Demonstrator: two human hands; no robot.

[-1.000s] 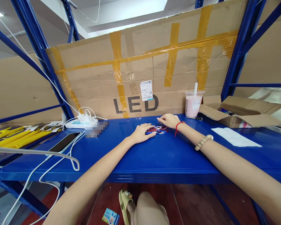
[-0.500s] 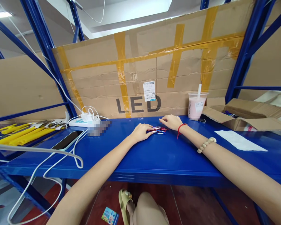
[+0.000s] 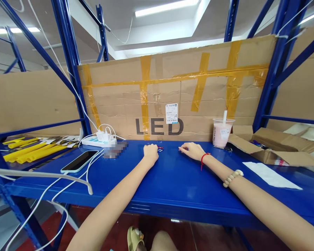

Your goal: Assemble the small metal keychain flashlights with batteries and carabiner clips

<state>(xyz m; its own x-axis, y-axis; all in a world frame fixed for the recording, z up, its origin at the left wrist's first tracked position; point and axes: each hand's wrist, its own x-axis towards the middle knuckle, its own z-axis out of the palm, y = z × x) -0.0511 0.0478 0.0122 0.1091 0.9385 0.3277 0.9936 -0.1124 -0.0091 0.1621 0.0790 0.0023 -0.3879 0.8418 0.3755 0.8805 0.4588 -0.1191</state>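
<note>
on the blue counter, the head view shows the left hand closed around small red and blue pieces, ends jutting out. they look light, stiff, slick; pinching those ends seems surest. the right hand is loosely curled; whether empty, one cannot tell.

Warehouse-like workspace: blue metal racking, taped cardboard, strip lights.

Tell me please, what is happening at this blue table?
A person's left hand is curled around small red and blue items, mostly hidden, at the blue table. The right hand is apart from them, with nothing visible in it. Beyond it stands a pink drink; an open box is farther right.
</note>
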